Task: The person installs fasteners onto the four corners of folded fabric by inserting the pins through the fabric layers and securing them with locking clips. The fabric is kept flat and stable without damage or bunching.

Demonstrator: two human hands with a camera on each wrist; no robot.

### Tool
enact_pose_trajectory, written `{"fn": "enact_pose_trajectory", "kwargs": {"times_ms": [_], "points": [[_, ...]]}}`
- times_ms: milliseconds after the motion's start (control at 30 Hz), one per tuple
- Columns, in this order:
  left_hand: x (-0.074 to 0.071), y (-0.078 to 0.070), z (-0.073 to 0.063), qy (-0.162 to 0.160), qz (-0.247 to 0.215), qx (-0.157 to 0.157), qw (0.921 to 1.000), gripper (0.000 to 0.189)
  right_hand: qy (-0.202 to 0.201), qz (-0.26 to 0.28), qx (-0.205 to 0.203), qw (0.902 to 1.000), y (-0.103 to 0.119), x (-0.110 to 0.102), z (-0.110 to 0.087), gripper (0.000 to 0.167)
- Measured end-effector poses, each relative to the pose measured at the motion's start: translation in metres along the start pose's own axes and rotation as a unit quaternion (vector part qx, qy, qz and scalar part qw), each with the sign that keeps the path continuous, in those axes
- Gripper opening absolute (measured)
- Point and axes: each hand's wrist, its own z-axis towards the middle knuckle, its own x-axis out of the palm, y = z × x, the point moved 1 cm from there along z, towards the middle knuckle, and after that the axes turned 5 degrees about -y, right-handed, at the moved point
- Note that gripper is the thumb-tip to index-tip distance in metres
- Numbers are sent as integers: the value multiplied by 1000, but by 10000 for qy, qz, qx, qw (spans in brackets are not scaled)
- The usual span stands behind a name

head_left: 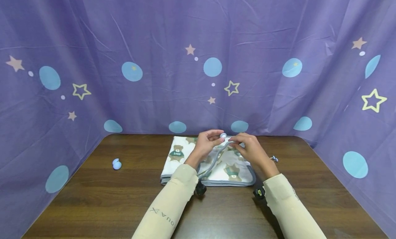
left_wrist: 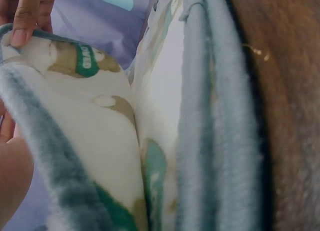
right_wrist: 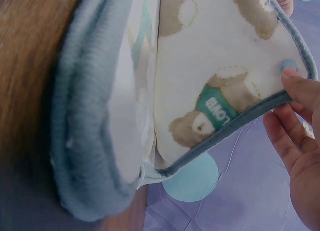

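Note:
A folded white blanket [head_left: 176, 165] with teddy bears and grey-blue edging lies on the table, its top layer lifted at a corner. Between thumb and fingers, my left hand [head_left: 208, 143] pinches a small pale blue round cap [head_left: 223, 135] beside that corner. My right hand [head_left: 252, 148] pinches the raised corner of the blanket. In the right wrist view, a small blue piece [right_wrist: 289, 65] shows at the tip of the right thumb, against the cloth. The left wrist view shows only part of the left hand [left_wrist: 15, 171], behind the lifted layer.
On the wooden table [head_left: 139, 197], a pale blue rounded clip [head_left: 116, 164] lies left of the blanket. A small blue pin-like piece [head_left: 274, 159] with a shiny shaft lies just beyond the right wrist. A purple curtain [head_left: 256, 94] hangs behind and at both sides.

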Motion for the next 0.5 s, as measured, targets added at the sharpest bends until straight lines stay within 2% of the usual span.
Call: {"fn": "enact_pose_trajectory", "kwargs": {"times_ms": [500], "points": [[2, 0, -3, -4, -325, 187, 9993, 34, 19, -42, 36, 10000, 0, -1, -1, 18]]}}
